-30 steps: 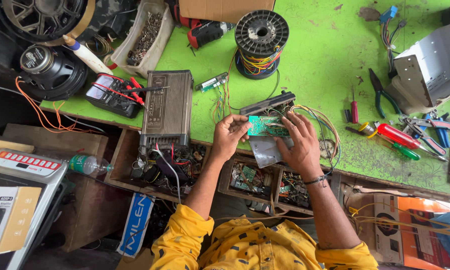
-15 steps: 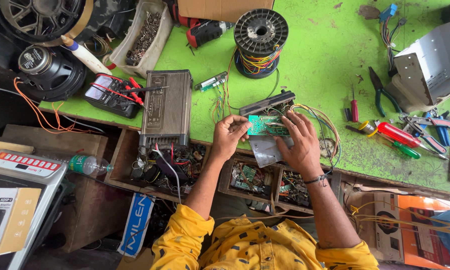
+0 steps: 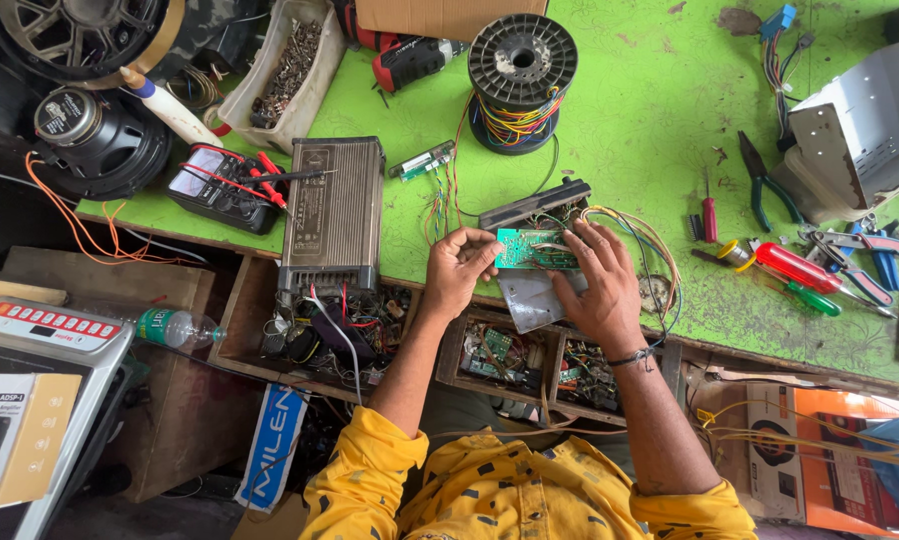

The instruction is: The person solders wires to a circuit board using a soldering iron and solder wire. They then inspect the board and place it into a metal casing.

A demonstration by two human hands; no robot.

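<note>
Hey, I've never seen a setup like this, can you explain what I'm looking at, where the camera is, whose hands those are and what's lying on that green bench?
There is no machine here. A person in a yellow patterned shirt wears a camera on the head, so the single view looks straight down at their own arms and a green workbench. The left hand and the right hand together hold a small green circuit board, with coloured wires running off it. On the bench lie a grey ribbed metal box, a multimeter with red probes, a spool of wire, a tray of small metal parts, pliers and red-handled and green-handled screwdrivers. Loudspeakers sit at the far left. Open drawers of spare parts lie under the bench edge.
</note>
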